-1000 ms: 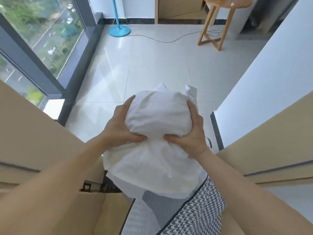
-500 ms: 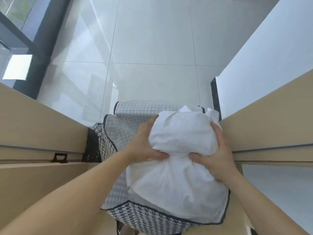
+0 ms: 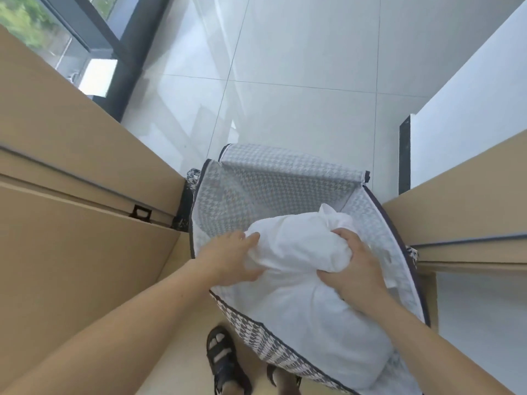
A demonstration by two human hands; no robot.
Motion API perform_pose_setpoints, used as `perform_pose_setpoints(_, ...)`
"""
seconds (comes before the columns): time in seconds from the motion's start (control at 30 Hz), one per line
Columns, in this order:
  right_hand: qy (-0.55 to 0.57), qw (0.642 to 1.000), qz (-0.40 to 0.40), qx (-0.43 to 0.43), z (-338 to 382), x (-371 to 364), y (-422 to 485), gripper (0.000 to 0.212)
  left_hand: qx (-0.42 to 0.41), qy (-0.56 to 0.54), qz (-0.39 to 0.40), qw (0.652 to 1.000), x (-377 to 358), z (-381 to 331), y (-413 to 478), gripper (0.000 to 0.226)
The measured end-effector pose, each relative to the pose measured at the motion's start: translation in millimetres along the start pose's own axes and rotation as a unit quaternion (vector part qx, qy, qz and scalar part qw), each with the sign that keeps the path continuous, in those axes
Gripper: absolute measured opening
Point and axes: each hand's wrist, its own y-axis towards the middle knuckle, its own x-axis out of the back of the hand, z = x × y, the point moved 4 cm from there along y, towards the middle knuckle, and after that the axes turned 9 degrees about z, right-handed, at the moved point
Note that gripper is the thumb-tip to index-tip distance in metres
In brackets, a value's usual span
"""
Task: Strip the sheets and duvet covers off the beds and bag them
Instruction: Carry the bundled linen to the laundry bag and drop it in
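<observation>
Two hands grip the white sheet bundle [image 3: 296, 252], which sits inside the open checked laundry bag [image 3: 285, 169]. The left hand [image 3: 232, 260] curls its fingers round the bundle's left side. The right hand [image 3: 355, 266] squeezes its right side.

One camera is sitting on the person's head. It is looking forward and steeply down. It is seeing the left hand [image 3: 228, 260], the right hand [image 3: 353, 266], the sheets [image 3: 299, 246] and the bag [image 3: 279, 178] from close up, a foot [image 3: 225, 360] nearest, the floor [image 3: 299, 67] farther off, and a window [image 3: 37, 27] far left.
</observation>
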Motion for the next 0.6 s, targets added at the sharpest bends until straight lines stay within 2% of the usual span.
perform_pose_setpoints(0.07,-0.05,0.999,0.02,0.0,3.6,-16.2,-6.4,0.082,0.028,0.113,-0.107,0.987,0.7,10.3,-14.2,0.082)
perform_pose_setpoints(0.13,-0.063,0.997,0.033,-0.004,4.9,-30.7,-14.3,0.082,0.12,0.111,-0.204,0.965,1.2,30.6,-29.7,0.086)
perform_pose_setpoints(0.2,-0.075,0.997,0.031,-0.005,4.7,-43.5,-20.8,0.08,0.25,-0.005,-0.218,0.943,-5.3,59.5,-43.2,0.09)
perform_pose_setpoints(0.27,-0.092,0.995,0.027,-0.011,3.0,-58.6,-25.4,0.079,0.318,-0.218,-0.191,0.903,-22.3,81.3,-54.7,0.072)
perform_pose_setpoints(0.33,-0.088,0.995,0.022,-0.03,0.0,-77.4,-30.6,0.078,0.277,-0.334,-0.228,0.871,-39.5,87.0,-64.2,0.025)
perform_pose_setpoints(0.37,-0.082,0.996,0.021,-0.04,-2.7,-88.2,-33.2,0.079,0.243,-0.344,-0.258,0.869,-47.3,84.4,-70.6,0.022)
perform_pose_setpoints(0.47,-0.079,0.994,0.03,-0.063,-14.4,-125.9,-37.1,0.078,0.173,-0.38,-0.285,0.863,-79.2,68.7,-96.9,0.031)
perform_pose_setpoints(0.6,-0.106,0.988,0.061,-0.091,-36.4,-177.5,-27.5,0.076,0.15,-0.468,-0.323,0.809,-130.1,71.3,-117.5,0.03)
